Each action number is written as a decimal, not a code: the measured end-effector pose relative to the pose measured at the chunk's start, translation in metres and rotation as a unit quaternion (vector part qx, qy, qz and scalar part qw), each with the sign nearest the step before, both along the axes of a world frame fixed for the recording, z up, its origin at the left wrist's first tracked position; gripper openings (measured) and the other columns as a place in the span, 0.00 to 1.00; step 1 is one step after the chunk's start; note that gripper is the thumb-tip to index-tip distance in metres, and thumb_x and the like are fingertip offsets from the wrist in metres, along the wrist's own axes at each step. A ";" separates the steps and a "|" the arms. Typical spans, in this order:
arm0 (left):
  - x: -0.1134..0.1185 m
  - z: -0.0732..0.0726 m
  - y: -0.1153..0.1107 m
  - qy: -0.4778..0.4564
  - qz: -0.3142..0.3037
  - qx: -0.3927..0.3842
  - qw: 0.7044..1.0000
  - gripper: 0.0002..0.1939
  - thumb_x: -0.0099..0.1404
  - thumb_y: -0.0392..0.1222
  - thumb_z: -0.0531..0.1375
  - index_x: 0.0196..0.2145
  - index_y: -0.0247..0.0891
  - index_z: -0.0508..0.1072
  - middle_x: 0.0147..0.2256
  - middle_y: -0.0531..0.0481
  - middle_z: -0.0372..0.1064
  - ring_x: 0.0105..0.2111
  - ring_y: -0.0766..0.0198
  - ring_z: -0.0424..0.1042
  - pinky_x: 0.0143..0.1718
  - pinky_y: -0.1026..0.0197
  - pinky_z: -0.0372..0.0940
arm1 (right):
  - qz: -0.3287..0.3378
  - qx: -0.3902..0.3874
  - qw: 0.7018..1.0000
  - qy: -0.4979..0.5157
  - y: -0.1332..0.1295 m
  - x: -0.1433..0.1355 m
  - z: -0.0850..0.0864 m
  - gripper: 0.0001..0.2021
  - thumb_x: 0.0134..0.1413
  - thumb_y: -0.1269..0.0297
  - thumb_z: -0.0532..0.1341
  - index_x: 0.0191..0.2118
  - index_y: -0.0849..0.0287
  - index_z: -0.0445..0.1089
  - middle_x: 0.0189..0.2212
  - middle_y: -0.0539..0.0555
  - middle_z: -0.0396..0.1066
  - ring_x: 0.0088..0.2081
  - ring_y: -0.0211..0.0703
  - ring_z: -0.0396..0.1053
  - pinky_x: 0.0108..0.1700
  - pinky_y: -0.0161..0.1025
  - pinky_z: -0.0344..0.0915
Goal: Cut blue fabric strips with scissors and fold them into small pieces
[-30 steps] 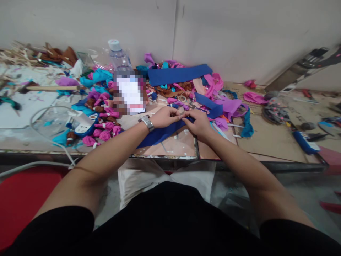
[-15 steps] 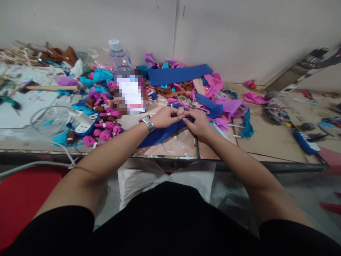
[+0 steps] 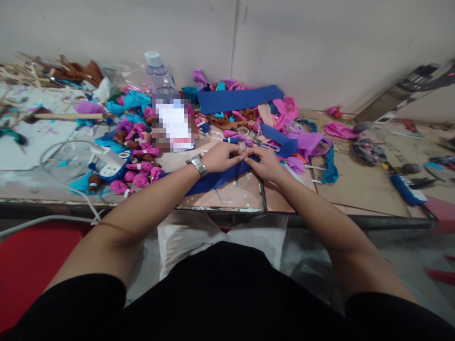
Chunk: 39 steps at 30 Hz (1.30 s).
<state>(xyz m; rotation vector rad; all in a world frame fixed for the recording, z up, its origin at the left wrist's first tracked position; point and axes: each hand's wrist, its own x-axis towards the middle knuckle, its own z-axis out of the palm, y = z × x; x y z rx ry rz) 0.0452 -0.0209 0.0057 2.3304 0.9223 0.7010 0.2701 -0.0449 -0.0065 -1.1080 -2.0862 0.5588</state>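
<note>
A dark blue strip [image 3: 213,183] of thin, crepe-like material lies slantwise at the table's front edge, partly under my hands. My left hand [image 3: 221,158], with a metal watch on its wrist, pinches the strip's upper right end between thumb and fingers. Close beside it, my right hand [image 3: 266,163] is also closed on that end, its fingertips almost touching those of the left. What exactly lies between the fingertips is hidden. Just beyond the hands are a small cutting tool with a pink handle [image 3: 270,146] and a small ring-shaped roll [image 3: 242,130]. Another blue strip [image 3: 279,140] lies behind my right hand.
Bunched pink, brown and teal pieces [image 3: 141,179] crowd the left of my hands. A bottle [image 3: 159,78], a phone with a pixelated screen [image 3: 174,123] and a power strip [image 3: 115,169] with a cable stand there. A wide blue strip [image 3: 238,98] tops the rear pile. Cardboard [image 3: 362,184] covers the right side.
Both hands stay at the same end of the blue strip, with only slight finger movement. The things around them have not moved.
</note>
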 end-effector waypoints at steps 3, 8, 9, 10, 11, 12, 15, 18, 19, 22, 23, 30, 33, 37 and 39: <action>0.001 -0.001 0.000 0.008 0.000 0.016 1.000 0.18 0.73 0.53 0.58 0.32 0.36 0.75 0.29 0.51 0.74 0.29 0.64 0.68 0.34 0.59 0.56 | 0.006 -0.012 1.000 0.005 0.000 0.000 0.000 0.07 0.60 0.63 0.63 0.38 0.57 0.78 0.36 0.54 0.81 0.40 0.49 0.75 0.46 0.44 0.66; 0.001 -0.002 0.001 0.014 0.007 0.030 0.999 0.17 0.73 0.52 0.58 0.34 0.36 0.77 0.31 0.49 0.76 0.30 0.62 0.70 0.35 0.59 0.57 | 0.001 -0.014 1.000 -0.004 0.001 0.000 0.000 0.07 0.61 0.63 0.63 0.39 0.57 0.79 0.37 0.55 0.81 0.40 0.50 0.75 0.47 0.45 0.67; 0.001 -0.002 0.001 0.015 0.011 0.031 0.999 0.17 0.73 0.52 0.58 0.35 0.36 0.77 0.31 0.48 0.77 0.31 0.62 0.71 0.35 0.58 0.57 | -0.003 -0.011 1.000 -0.006 0.001 0.000 0.000 0.07 0.60 0.63 0.64 0.39 0.57 0.79 0.38 0.55 0.81 0.40 0.50 0.75 0.47 0.45 0.67; 0.001 -0.002 0.001 0.015 0.015 0.032 0.999 0.17 0.73 0.52 0.58 0.35 0.37 0.77 0.32 0.48 0.78 0.31 0.61 0.71 0.35 0.58 0.57 | -0.008 -0.007 1.000 -0.008 0.001 0.000 0.000 0.07 0.60 0.63 0.64 0.39 0.57 0.79 0.38 0.55 0.81 0.40 0.50 0.76 0.47 0.45 0.68; 0.001 -0.001 0.000 0.015 0.018 0.032 0.999 0.17 0.73 0.52 0.58 0.35 0.37 0.77 0.33 0.48 0.78 0.31 0.61 0.71 0.36 0.58 0.58 | -0.011 -0.003 1.000 -0.009 0.001 0.000 0.000 0.07 0.60 0.63 0.64 0.39 0.57 0.79 0.38 0.56 0.82 0.40 0.51 0.76 0.47 0.45 0.68; 0.001 -0.001 0.000 0.015 0.020 0.033 0.999 0.16 0.73 0.52 0.58 0.35 0.37 0.77 0.33 0.48 0.78 0.31 0.61 0.71 0.36 0.58 0.58 | -0.013 0.000 1.000 -0.011 0.002 0.000 0.000 0.07 0.59 0.63 0.64 0.40 0.57 0.79 0.38 0.56 0.82 0.41 0.51 0.76 0.47 0.46 0.68; 0.001 -0.001 0.000 0.014 0.022 0.036 0.999 0.16 0.73 0.51 0.58 0.35 0.37 0.77 0.33 0.48 0.78 0.31 0.61 0.72 0.36 0.58 0.58 | -0.012 -0.001 1.000 -0.010 0.002 0.001 0.000 0.07 0.60 0.62 0.64 0.40 0.57 0.79 0.39 0.56 0.82 0.42 0.52 0.76 0.48 0.46 0.69; 0.001 -0.002 0.000 0.018 0.020 0.043 0.999 0.16 0.73 0.51 0.58 0.36 0.37 0.77 0.33 0.47 0.79 0.32 0.60 0.73 0.36 0.58 0.58 | -0.003 -0.012 1.000 -0.009 0.003 0.001 0.000 0.07 0.60 0.62 0.63 0.39 0.57 0.78 0.38 0.55 0.82 0.41 0.51 0.76 0.47 0.46 0.68; 0.001 -0.002 0.000 0.021 0.019 0.048 0.998 0.16 0.73 0.51 0.58 0.36 0.37 0.78 0.33 0.47 0.79 0.32 0.60 0.73 0.36 0.58 0.58 | 0.001 -0.016 1.000 -0.010 0.003 0.001 0.000 0.07 0.60 0.62 0.63 0.39 0.57 0.78 0.37 0.55 0.81 0.40 0.51 0.75 0.47 0.46 0.68; 0.001 -0.004 0.001 0.026 0.015 0.061 0.998 0.16 0.73 0.52 0.58 0.36 0.37 0.78 0.33 0.47 0.79 0.32 0.60 0.73 0.36 0.58 0.58 | 0.012 -0.022 1.000 -0.013 0.003 0.001 -0.001 0.08 0.62 0.60 0.62 0.38 0.57 0.76 0.37 0.55 0.80 0.40 0.50 0.74 0.46 0.45 0.67; 0.002 -0.004 0.001 0.026 0.013 0.062 0.998 0.16 0.73 0.52 0.58 0.36 0.37 0.78 0.33 0.47 0.79 0.32 0.60 0.73 0.36 0.58 0.58 | 0.015 -0.024 1.000 -0.014 0.003 0.000 -0.001 0.09 0.63 0.60 0.61 0.38 0.58 0.76 0.36 0.55 0.80 0.39 0.49 0.73 0.46 0.44 0.66; 0.003 -0.005 -0.001 0.026 0.010 0.066 0.997 0.16 0.73 0.51 0.58 0.36 0.37 0.78 0.34 0.47 0.79 0.32 0.60 0.73 0.36 0.58 0.58 | 0.019 -0.028 0.999 -0.018 0.001 0.000 -0.002 0.10 0.63 0.60 0.59 0.36 0.58 0.74 0.34 0.54 0.77 0.37 0.47 0.70 0.43 0.42 0.63; 0.004 -0.004 -0.002 0.029 0.016 0.066 0.997 0.16 0.73 0.51 0.58 0.37 0.38 0.78 0.34 0.46 0.79 0.32 0.59 0.73 0.36 0.58 0.58 | 0.015 -0.039 0.999 -0.012 0.002 0.000 -0.002 0.10 0.63 0.59 0.60 0.37 0.58 0.75 0.34 0.54 0.78 0.37 0.47 0.71 0.43 0.42 0.64; 0.002 -0.004 -0.001 0.039 0.026 0.065 0.997 0.16 0.73 0.51 0.58 0.37 0.37 0.78 0.35 0.45 0.80 0.33 0.58 0.74 0.37 0.57 0.59 | 0.007 -0.039 0.999 0.005 0.004 0.001 -0.003 0.09 0.61 0.59 0.63 0.39 0.58 0.77 0.36 0.54 0.80 0.38 0.48 0.73 0.45 0.43 0.66; 0.002 -0.004 -0.001 0.042 0.028 0.065 0.997 0.15 0.73 0.50 0.58 0.37 0.38 0.79 0.34 0.45 0.80 0.33 0.58 0.73 0.37 0.57 0.59 | 0.010 -0.036 0.999 0.003 0.005 0.002 -0.004 0.08 0.60 0.60 0.63 0.38 0.57 0.78 0.36 0.54 0.80 0.38 0.49 0.74 0.45 0.44 0.67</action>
